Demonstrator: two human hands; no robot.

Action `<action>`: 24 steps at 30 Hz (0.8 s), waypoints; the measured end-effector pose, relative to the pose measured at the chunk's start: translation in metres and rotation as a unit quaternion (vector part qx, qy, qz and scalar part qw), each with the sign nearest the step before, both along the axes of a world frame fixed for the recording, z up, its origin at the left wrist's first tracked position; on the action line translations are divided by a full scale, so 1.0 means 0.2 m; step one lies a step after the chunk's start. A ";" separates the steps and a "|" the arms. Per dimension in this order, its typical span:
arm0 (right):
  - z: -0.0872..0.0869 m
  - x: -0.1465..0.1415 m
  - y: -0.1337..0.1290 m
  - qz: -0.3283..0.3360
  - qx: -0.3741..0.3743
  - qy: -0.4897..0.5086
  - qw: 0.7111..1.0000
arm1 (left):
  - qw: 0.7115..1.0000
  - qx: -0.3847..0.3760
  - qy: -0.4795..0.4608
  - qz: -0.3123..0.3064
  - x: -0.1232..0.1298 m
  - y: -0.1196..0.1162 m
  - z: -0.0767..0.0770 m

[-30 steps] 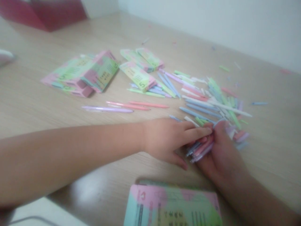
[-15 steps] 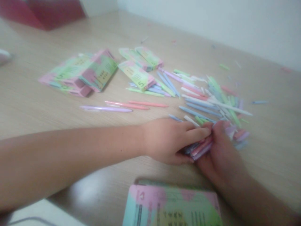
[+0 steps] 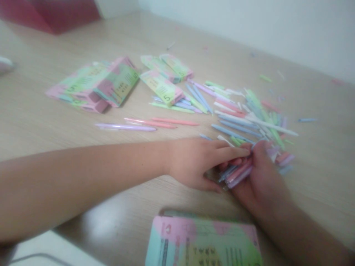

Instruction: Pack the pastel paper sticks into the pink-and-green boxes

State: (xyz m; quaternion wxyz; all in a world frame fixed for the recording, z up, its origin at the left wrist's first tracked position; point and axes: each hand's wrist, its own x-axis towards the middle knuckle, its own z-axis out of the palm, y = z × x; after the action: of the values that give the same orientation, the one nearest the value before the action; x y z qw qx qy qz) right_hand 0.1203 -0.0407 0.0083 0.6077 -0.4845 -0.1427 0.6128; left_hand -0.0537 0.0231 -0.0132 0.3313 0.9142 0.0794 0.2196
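My right hand [image 3: 263, 181] is closed around a small bundle of pens [image 3: 240, 173], with pink, purple and blue barrels showing. Reaching in from the left, my left hand [image 3: 196, 164] rests at the near end of that bundle. Its index finger touches near my right thumb, and its own thumb stands apart below; the other fingertips are partly hidden. Just beyond both hands spreads a loose pile of pastel pens [image 3: 238, 123] in white, blue, green, red and purple. Below my hands lies a pastel printed pen box [image 3: 202, 240], cut off by the bottom edge.
Several small pen boxes [image 3: 116, 83] are stacked at the left, and more boxes [image 3: 161, 87] lie beside the pile. A purple pen [image 3: 126, 127] and two red pens [image 3: 174, 121] lie apart. Small coloured pieces [image 3: 265, 78] are scattered near the wall [image 3: 249, 26]. A red object [image 3: 52, 16] stands far left.
My left thumb has drawn back from the bundle, so more of the pens' near ends shows. My right hand has stayed almost still, keeping its hold.
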 end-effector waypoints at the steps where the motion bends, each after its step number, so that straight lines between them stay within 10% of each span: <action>1: 0.00 0.00 0.00 -0.004 0.001 0.000 1.000 | 1.000 0.002 -0.001 0.001 0.00 0.00 0.00; 24: 0.00 0.01 -0.04 0.004 0.106 -0.087 0.991 | 1.000 0.006 0.002 0.016 -0.01 -0.03 0.01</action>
State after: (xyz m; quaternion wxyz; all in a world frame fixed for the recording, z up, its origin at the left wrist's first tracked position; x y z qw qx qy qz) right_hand 0.1230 -0.0485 0.0086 0.6383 -0.4683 -0.2608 0.5525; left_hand -0.0548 0.0169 -0.0108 0.3223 0.9151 0.0939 0.2235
